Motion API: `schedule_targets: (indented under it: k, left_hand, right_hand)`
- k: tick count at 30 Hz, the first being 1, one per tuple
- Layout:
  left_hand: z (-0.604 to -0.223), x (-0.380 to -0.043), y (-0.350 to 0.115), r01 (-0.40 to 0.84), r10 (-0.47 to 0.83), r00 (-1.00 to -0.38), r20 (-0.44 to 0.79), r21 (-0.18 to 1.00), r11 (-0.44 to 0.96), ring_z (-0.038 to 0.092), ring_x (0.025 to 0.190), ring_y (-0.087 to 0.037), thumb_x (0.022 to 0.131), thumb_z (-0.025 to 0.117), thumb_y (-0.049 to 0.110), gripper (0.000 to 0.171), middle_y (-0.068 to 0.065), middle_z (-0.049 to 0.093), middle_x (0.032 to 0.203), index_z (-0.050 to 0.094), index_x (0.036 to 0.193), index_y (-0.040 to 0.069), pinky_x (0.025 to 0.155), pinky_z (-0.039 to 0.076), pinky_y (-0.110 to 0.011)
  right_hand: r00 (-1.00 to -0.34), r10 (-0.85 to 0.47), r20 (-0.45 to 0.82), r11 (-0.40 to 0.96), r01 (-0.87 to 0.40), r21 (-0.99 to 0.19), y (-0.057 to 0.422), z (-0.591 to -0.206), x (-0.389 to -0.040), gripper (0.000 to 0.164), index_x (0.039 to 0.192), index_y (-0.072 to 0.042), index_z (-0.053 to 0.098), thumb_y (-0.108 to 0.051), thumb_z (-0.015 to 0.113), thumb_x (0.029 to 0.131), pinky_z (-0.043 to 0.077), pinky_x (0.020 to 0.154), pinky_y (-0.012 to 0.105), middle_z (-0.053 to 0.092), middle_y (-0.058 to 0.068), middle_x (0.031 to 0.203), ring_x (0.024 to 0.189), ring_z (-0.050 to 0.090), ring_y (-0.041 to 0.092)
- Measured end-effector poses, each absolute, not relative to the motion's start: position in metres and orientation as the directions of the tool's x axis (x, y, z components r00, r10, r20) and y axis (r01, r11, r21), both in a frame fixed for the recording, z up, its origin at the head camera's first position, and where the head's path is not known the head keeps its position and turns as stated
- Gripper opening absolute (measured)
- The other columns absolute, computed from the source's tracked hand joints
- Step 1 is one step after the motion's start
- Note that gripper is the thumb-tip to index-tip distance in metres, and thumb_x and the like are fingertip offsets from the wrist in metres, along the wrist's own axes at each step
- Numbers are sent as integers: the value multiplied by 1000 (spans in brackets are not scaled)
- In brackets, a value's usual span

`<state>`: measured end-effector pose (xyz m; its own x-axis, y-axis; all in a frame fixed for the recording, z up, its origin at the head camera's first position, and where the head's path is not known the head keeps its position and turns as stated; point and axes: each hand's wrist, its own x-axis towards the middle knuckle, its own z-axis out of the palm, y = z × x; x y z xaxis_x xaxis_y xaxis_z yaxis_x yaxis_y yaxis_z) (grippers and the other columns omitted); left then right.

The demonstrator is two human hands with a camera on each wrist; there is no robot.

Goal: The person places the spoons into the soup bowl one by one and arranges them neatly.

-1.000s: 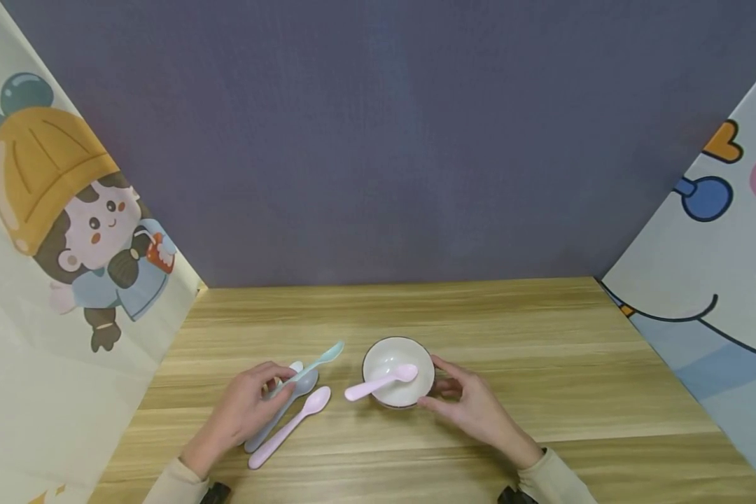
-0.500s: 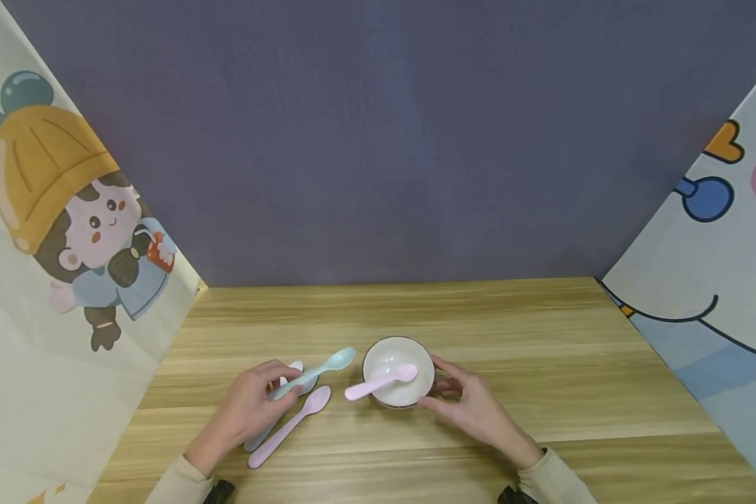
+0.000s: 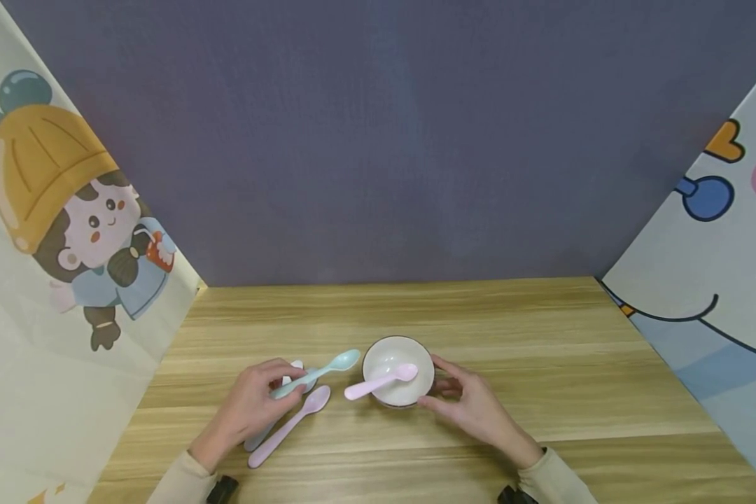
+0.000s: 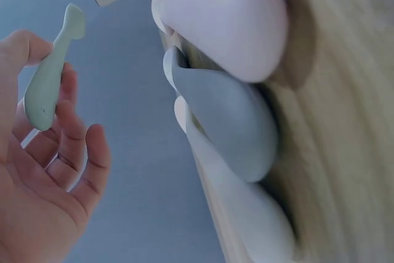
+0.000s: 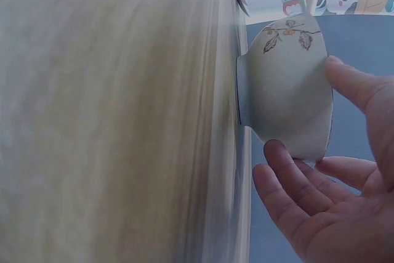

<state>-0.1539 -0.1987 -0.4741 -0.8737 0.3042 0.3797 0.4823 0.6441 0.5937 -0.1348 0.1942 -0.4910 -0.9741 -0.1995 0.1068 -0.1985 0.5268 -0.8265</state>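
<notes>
My left hand (image 3: 252,406) pinches a mint-green spoon (image 3: 344,360) by its handle. The spoon is raised over the others, its head pointing right, just short of the bowl. A white bowl (image 3: 387,351) with a dark rim stands upright; leaf drawings decorate its outside in the right wrist view. Across the bowl's left rim lies a pink spoon (image 3: 378,383), head inside, handle sticking out. My right hand (image 3: 472,413) holds the bowl's right side between thumb and fingers. Under and beside my left hand lie a second pink spoon (image 3: 283,435), a grey-blue spoon (image 4: 234,127) and a white spoon (image 4: 246,214).
The wooden table (image 3: 510,336) carries everything. A dark blue-grey panel (image 3: 378,154) rises behind its far edge. Cartoon-printed panels stand on the left (image 3: 12,336) and right (image 3: 680,273) sides.
My left hand has shifted slightly right with the mint-green spoon, whose head has come closer to the bowl and turned its hollow more into view. My right hand and the bowl stay put.
</notes>
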Motion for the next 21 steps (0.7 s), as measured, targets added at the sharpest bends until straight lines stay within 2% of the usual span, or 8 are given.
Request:
schedule_targets:
  k: [8,21]
  left_hand:
    - [-471,-155,-194,498,314,-865,392,584,641,57,76,3,88,84,12,17,16,76,96,84,101,22,67,50,-20]
    - [-466,-160,-183,482,321,-876,360,635,603,54,73,1,89,83,11,16,17,74,92,84,100,23,61,46,-20]
  right_hand:
    - [-975,-197,103,530,-194,-826,194,-491,-135,87,151,-2,57,-36,94,80,64,89,30,77,19,122,101,79,26]
    - [-974,-205,93,517,-188,-835,193,-490,-135,88,152,-1,56,-34,94,81,64,89,32,79,18,117,101,80,27]
